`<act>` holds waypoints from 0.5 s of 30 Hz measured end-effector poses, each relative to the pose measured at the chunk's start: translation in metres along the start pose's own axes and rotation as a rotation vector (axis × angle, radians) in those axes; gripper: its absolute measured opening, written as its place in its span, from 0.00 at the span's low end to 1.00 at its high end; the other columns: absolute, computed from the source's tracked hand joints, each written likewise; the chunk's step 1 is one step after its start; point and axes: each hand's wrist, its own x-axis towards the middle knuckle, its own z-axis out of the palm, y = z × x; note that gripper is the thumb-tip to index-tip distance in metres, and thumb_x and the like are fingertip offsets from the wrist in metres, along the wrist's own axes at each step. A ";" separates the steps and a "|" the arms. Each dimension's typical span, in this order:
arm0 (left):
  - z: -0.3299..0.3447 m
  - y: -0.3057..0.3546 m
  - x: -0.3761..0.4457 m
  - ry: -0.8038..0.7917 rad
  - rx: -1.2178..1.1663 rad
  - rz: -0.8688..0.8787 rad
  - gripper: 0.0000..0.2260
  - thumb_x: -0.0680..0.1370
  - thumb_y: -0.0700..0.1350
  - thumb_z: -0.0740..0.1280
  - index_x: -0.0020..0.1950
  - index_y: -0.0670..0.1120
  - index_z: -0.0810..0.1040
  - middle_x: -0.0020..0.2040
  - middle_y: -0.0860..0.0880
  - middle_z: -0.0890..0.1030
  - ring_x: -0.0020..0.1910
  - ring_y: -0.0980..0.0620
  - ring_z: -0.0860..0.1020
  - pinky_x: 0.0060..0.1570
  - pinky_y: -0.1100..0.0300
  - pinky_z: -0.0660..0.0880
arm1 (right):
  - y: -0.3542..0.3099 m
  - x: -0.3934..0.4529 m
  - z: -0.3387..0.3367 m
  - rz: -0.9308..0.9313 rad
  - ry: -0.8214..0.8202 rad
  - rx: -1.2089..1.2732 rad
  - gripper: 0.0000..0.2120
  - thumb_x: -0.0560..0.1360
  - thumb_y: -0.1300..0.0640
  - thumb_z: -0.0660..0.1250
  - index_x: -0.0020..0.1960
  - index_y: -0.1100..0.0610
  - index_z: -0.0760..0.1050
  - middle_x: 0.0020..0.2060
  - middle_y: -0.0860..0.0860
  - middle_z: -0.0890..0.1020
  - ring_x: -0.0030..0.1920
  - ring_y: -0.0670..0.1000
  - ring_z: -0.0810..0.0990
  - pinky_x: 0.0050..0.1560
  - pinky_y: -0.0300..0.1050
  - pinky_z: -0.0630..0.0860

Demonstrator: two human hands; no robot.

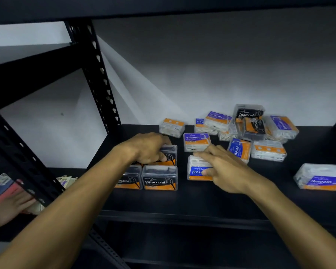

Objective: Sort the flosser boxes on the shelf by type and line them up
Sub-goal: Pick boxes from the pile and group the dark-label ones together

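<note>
Clear flosser boxes lie on a black shelf [182, 202]. My left hand [147, 147] grips a Charcoal box [171, 155] standing behind two upright Charcoal boxes, one at the left [128, 178] and one at the right [159, 178]. My right hand [224, 167] holds a blue Round box [198, 169] standing just right of the Charcoal group. Directly behind it stands a Smooth box [196, 141]. A jumbled heap [250, 127] of Smooth, Round and Charcoal boxes lies at the back right. One Smooth box [320, 177] sits alone at the far right.
A black perforated upright post [97, 74] rises at the shelf's left end. Beyond the post, another person's hand [10, 208] rests on packets on the neighbouring shelf. A white wall backs the shelf. A lower shelf edge [182, 218] runs below.
</note>
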 end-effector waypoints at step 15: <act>0.002 -0.003 0.001 -0.044 -0.059 0.000 0.17 0.74 0.52 0.71 0.62 0.58 0.74 0.56 0.57 0.79 0.53 0.54 0.78 0.53 0.51 0.75 | 0.000 -0.004 0.009 -0.004 -0.062 0.036 0.29 0.76 0.52 0.65 0.74 0.46 0.58 0.58 0.45 0.67 0.57 0.47 0.67 0.60 0.48 0.68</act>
